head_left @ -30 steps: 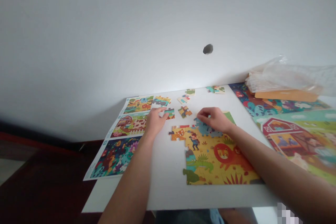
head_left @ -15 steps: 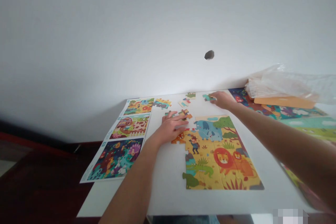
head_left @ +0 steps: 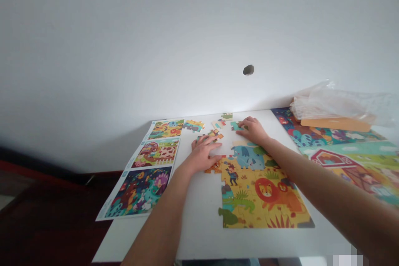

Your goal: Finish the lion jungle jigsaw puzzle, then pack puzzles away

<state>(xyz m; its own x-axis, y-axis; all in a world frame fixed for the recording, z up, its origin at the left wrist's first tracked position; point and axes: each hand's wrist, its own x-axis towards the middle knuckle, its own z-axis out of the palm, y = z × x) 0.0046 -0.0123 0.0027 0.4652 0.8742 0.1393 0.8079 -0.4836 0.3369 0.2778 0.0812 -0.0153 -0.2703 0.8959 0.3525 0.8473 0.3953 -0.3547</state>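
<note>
A partly joined jigsaw [head_left: 262,193] with a lion, a crocodile and a blue rhino lies on the white table [head_left: 199,220]. My left hand [head_left: 204,151] rests flat at the jigsaw's upper left corner, fingers stretched out over a loose piece [head_left: 215,134]. My right hand [head_left: 254,129] sits just beyond the jigsaw's top edge, its fingers closed on a teal puzzle piece [head_left: 236,126] that it presses to the table.
A sheet of three picture cards [head_left: 146,166] lies at the left. More loose pieces [head_left: 193,125] sit near the wall. A large finished barn puzzle [head_left: 352,158] fills the right, with a plastic bag [head_left: 336,104] over a flat box behind it.
My right hand drew back from the far pieces toward the jigsaw, bringing the teal piece with it. My left hand has stayed at the jigsaw's upper left corner since half a second ago.
</note>
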